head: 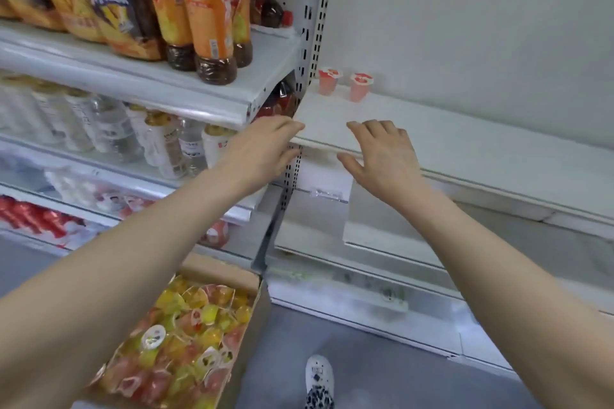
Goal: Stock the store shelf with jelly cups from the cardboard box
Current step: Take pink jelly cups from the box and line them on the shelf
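Observation:
Two pink jelly cups point(344, 84) stand upright at the back left of a white shelf point(465, 143). My left hand point(265, 149) and my right hand point(382, 153) hover side by side at that shelf's front edge, fingers relaxed and holding nothing. Below my left arm, an open cardboard box point(246, 279) sits on the floor, filled with several yellow, orange and pink jelly cups point(186, 335).
To the left, a stocked shelving unit carries tea bottles point(206, 16), snack bags point(99, 0) and water bottles point(109, 129). A perforated upright post point(315, 10) divides the two units. Lower white shelves lie beneath. My shoe point(319, 378) stands on the grey floor.

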A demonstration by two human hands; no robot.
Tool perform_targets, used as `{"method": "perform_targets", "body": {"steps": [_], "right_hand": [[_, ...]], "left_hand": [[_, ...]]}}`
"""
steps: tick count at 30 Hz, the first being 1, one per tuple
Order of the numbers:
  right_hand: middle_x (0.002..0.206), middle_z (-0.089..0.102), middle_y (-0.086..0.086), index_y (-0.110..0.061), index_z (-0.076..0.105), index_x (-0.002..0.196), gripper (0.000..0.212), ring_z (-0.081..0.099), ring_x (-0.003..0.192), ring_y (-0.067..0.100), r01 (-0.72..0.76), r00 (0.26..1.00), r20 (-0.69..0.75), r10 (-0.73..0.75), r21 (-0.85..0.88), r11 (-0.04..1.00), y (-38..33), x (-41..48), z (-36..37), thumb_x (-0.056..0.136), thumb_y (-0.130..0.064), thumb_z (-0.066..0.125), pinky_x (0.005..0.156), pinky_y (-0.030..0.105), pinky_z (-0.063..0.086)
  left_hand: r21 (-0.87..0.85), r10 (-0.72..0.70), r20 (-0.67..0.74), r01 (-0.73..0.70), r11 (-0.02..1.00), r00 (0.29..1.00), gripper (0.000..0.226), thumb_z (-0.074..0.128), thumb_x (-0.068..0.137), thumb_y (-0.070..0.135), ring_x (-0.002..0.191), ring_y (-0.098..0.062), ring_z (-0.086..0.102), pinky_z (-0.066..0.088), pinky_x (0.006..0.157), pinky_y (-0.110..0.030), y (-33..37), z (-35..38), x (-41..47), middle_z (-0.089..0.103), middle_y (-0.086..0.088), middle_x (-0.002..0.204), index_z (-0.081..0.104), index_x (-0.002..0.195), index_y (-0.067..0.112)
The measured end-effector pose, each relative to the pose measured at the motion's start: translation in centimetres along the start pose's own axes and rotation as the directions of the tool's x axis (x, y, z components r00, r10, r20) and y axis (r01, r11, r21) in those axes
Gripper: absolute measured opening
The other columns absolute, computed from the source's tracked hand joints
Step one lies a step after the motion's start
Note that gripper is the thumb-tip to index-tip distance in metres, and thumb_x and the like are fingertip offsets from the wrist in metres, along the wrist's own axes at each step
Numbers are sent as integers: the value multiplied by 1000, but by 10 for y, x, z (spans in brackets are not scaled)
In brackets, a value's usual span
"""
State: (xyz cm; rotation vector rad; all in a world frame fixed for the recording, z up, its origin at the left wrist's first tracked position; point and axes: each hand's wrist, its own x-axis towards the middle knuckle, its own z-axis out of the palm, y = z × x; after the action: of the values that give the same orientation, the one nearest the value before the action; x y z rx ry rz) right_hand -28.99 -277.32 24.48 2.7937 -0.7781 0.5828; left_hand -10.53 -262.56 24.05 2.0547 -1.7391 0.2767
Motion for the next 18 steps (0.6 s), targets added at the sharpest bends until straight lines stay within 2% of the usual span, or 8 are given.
{"method": "perform_targets", "body": {"steps": [4, 11, 14, 16, 18], "right_hand": [[110, 64, 11, -11, 59, 124, 55, 58, 102, 36, 55, 998, 6, -55, 5, 998, -59, -56, 9, 88, -49, 47, 82, 44, 44], [108, 65, 11, -9, 62, 124, 51, 59, 97, 35, 153, 981, 92, -171, 177, 972, -163, -131, 72, 88, -45, 54, 79, 44, 47], [112, 65, 9, -11, 61, 127, 50, 59, 101, 33, 155, 948, 224, -226, 296, 942, -207, -161, 112, 90, -44, 52, 84, 45, 50], [113, 65, 8, -13, 61, 127, 50, 61, 101, 32, 154, 909, 316, -272, 351, 924, -233, -177, 145, 89, -43, 50, 83, 43, 52], [111, 66, 6, -13, 61, 127, 46, 62, 99, 31, 168, 859, 401, -319, 368, 915, -258, -185, 181, 87, -38, 59, 81, 40, 52]], "left_hand": [[37, -15, 6, 15, 999, 1000, 45, 63, 90, 24, 115, -33, 56, 47, 94, -44, -26, -10, -87, 60, -10, 128, 56, 132, 10], [64, -269, 74, 265, 962, 960, 47, 68, 88, 26, 116, -32, 55, 46, 97, -43, -93, -2, -240, 61, -10, 128, 57, 132, 12], [55, -467, 139, 464, 884, 873, 47, 66, 90, 29, 118, -30, 54, 46, 98, -42, -117, 20, -311, 60, -8, 129, 56, 133, 15], [50, -563, 181, 565, 824, 806, 46, 71, 86, 24, 112, -33, 57, 49, 93, -43, -127, 41, -356, 62, -10, 124, 60, 130, 12], [42, -646, 240, 657, 753, 724, 47, 73, 84, 21, 109, -37, 59, 51, 88, -45, -132, 65, -397, 63, -12, 122, 61, 129, 11]]}}
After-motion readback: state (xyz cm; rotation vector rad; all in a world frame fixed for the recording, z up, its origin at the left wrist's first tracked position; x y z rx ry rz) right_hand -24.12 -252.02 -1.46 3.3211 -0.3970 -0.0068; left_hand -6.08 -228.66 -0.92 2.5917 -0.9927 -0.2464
